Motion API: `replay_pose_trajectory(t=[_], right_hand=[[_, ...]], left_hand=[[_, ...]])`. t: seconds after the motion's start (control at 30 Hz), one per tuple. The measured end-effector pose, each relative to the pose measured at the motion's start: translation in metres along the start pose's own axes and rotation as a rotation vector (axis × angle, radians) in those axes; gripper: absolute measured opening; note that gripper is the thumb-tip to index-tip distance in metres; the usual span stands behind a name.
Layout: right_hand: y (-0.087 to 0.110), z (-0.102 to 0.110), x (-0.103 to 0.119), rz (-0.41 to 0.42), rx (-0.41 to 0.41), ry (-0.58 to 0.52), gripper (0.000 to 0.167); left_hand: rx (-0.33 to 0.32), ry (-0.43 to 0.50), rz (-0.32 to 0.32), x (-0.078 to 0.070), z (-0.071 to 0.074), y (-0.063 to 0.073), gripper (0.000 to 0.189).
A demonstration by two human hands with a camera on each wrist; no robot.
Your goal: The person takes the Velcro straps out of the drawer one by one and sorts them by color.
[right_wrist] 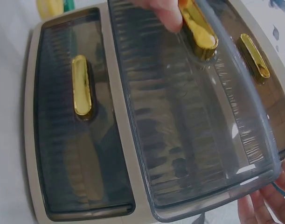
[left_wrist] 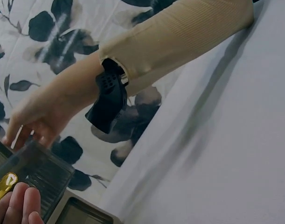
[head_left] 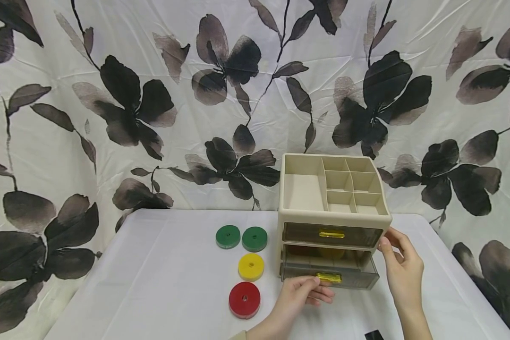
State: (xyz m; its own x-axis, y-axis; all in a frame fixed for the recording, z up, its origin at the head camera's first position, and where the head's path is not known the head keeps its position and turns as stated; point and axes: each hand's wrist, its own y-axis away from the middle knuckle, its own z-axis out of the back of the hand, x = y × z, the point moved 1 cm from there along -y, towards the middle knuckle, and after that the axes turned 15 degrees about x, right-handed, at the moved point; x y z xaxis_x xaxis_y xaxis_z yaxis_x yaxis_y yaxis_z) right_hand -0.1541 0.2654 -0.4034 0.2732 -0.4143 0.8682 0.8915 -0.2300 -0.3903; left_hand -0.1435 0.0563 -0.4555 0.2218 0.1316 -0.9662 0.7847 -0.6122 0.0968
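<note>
Bright light washes the table [head_left: 170,278] in the head view; the wrist views run dimmer and cooler. A blurry shadow falls beside the sleeve [left_wrist: 179,37] in the left wrist view; white glare streaks the drawer [right_wrist: 193,121] in the right.

From afar I saw two green discs [head_left: 228,234], a yellow disc [head_left: 251,270] and a red disc [head_left: 244,304] lying on the white worktop [head_left: 165,278], with flowered cloth [head_left: 174,104] behind.

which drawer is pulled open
The middle drawer; it juts out, while the top drawer above it and bottom drawer below it are shut.
</note>
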Motion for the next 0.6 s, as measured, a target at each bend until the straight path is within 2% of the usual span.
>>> replay_pose_trajectory(t=[0.13, 0.33, 0.6], right_hand=[[0.0, 0.0, 0.001, -0.003, -0.001, 0.0, 0.031], [-0.001, 0.0, 0.001, 0.0, -0.01, -0.001, 0.03], [0.0, -0.001, 0.0, -0.008, -0.014, -0.003, 0.03]], left_hand=[[-0.031, -0.018, 0.016, -0.005, 0.002, -0.005, 0.035], [-0.065, 0.004, 0.047, -0.008, 0.005, -0.014, 0.035], [-0.083, 0.035, 0.036, -0.01, 0.007, -0.023, 0.032]])
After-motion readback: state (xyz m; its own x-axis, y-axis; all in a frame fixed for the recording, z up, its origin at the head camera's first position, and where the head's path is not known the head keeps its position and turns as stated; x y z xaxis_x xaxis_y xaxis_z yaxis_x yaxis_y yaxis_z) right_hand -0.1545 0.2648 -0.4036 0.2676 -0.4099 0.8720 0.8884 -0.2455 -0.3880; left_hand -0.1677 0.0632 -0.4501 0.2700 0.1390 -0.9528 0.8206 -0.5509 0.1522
